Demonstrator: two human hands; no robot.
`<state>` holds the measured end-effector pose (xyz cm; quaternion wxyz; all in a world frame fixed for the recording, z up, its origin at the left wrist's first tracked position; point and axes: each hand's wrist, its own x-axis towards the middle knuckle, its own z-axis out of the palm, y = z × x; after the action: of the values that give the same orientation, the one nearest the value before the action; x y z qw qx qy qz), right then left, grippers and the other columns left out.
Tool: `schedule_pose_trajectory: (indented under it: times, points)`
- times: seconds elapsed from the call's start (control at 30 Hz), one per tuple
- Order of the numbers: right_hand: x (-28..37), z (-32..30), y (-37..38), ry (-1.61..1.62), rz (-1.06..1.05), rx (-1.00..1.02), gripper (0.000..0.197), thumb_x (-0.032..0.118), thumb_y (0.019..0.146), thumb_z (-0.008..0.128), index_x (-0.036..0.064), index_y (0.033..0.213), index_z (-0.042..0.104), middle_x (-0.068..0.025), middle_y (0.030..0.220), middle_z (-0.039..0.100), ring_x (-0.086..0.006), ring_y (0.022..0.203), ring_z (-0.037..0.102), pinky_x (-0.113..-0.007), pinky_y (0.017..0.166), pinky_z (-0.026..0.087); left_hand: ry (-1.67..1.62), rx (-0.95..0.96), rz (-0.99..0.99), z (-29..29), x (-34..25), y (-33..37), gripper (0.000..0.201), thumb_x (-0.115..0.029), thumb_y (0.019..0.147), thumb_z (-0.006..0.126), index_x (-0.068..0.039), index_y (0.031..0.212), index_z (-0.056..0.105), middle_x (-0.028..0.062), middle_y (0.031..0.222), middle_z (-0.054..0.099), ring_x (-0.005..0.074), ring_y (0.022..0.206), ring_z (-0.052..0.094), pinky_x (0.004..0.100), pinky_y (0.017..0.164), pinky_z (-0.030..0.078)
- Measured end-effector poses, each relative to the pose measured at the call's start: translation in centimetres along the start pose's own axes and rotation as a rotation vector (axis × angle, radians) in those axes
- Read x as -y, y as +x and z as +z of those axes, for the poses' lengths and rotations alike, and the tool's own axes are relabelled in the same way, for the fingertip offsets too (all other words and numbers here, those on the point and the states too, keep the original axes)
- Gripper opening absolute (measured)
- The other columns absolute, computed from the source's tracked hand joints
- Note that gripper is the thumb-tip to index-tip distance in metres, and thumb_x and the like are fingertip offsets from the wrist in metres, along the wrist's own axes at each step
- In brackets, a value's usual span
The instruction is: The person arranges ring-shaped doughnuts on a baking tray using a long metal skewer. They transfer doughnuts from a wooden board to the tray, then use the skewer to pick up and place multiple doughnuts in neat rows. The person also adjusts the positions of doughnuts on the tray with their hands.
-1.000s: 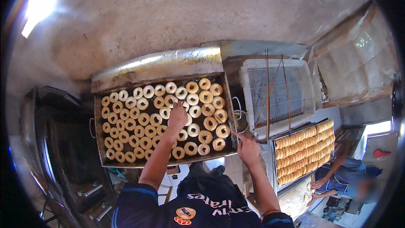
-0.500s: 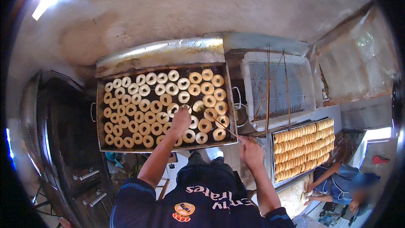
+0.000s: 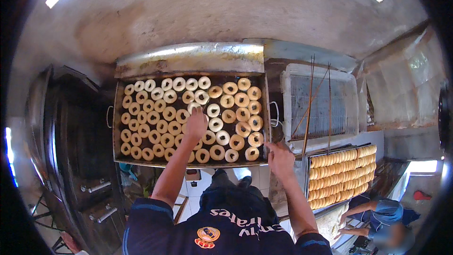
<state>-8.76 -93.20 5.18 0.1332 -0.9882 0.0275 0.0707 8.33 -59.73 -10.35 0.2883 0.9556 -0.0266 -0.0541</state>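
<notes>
Ring doughnuts (image 3: 169,113) float in a wide rectangular frying pan (image 3: 236,164), paler on the left and golden on the right. My left hand (image 3: 195,125) reaches over the middle of the pan. Its fingers are drawn together at a pale doughnut (image 3: 193,107), and whatever they may hold is too small to make out. Off the pan's front right corner, my right hand (image 3: 281,158) is closed around a thin stick, which is hard to see against the pan's edge. Nearest to that hand is a golden doughnut (image 3: 252,154).
Right of the pan are a side handle (image 3: 274,114), a wire rack in a pale frame (image 3: 321,104), and long upright rods (image 3: 310,99). Rows of fried doughnuts fill a tray (image 3: 343,174). A person (image 3: 377,212) works at the lower right. Dark cabinets (image 3: 80,146) stand left.
My left hand has moved left and farther over the pan. The stick in my right hand has drawn back from the doughnuts. Several central doughnuts have shifted, and the whole view has moved slightly.
</notes>
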Motion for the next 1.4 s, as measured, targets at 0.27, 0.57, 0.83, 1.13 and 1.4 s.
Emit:
schedule_pose_trajectory:
  times: [0.27,0.57,0.83,1.13,1.4]
  points:
    - [-1.7,-0.9,-2.9,-0.011,-0.064,-0.047,0.043,0.015,0.094,0.07,0.0245,0.135,0.076,-0.0158,0.119,0.077,-0.0402,0.09,0.079,-0.054,0.076,0.065,-0.012,-0.025,0.013,1.2,-0.1,-7.3,0.036,-0.004,0.098,0.063,0.009,0.131,0.056,0.0369,0.125,0.063,0.0554,0.104,0.07,0.0602,0.087,0.059]
    - [-5.1,2.2,-3.4,-0.009,-0.092,0.047,0.042,0.014,0.095,0.068,0.0283,0.133,0.077,-0.0145,0.117,0.076,-0.0394,0.092,0.078,-0.055,0.078,0.064,-0.016,-0.149,-0.137,0.3,-3.7,-7.5,0.037,-0.005,0.101,0.058,0.012,0.133,0.054,0.0378,0.126,0.062,0.055,0.104,0.071,0.0603,0.085,0.06]
    - [-2.4,0.6,-2.2,0.038,-0.089,0.034,0.044,0.015,0.094,0.07,0.0259,0.136,0.075,-0.0165,0.124,0.075,-0.0402,0.09,0.079,-0.054,0.074,0.064,-0.038,-0.123,-0.061,2.4,-2.5,-8.4,0.035,-0.004,0.099,0.059,0.012,0.13,0.056,0.0376,0.121,0.064,0.057,0.107,0.067,0.0617,0.091,0.057]
    - [-5.3,-1.6,-6.5,-0.015,-0.093,0.111,0.051,0.014,0.093,0.069,0.029,0.142,0.073,-0.021,0.136,0.074,-0.0401,0.097,0.079,-0.054,0.082,0.065,0.024,-0.069,-0.153,4.6,-4.8,-15.1,0.036,-0.001,0.095,0.058,0.008,0.129,0.057,0.0344,0.118,0.068,0.0524,0.109,0.07,0.0602,0.09,0.059]
    - [-10.3,-1.8,-10.3,-0.031,-0.186,0.049,0.046,0.014,0.093,0.069,0.0268,0.137,0.076,-0.0234,0.129,0.077,-0.0409,0.093,0.08,-0.053,0.079,0.065,0.002,0.008,-0.072,6.6,-6.4,-20.0,0.032,-0.003,0.095,0.06,0.009,0.125,0.056,0.0385,0.12,0.064,0.0571,0.102,0.069,0.0633,0.088,0.057]
